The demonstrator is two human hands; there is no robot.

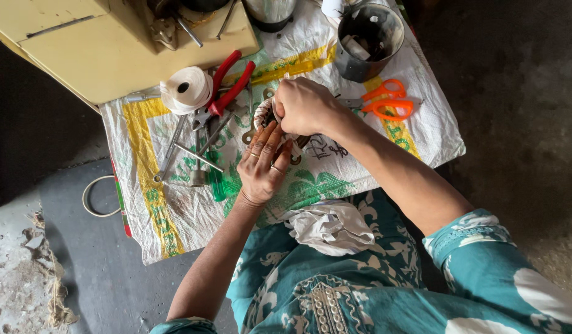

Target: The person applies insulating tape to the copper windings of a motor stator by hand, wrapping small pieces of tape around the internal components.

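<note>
Honestly, from my remote view the loose pliers (227, 86) and metal rods (193, 145) lie close on the left; my left hand (264, 164), fingers spread, cradles a small round wrapped part (265, 114) at the mat's centre, right hand (304, 105) clenched over it. A slip could knock it among them, or toward the orange scissors (388, 99).

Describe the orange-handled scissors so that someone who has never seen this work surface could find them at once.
Start from the woven sack spread as a work mat, printed in green and yellow. At its far right stands a dark metal tin; just in front of it, beside the right hand, lie the orange-handled scissors. They are the only orange tool; the pliers left of the hands have red grips.
</note>
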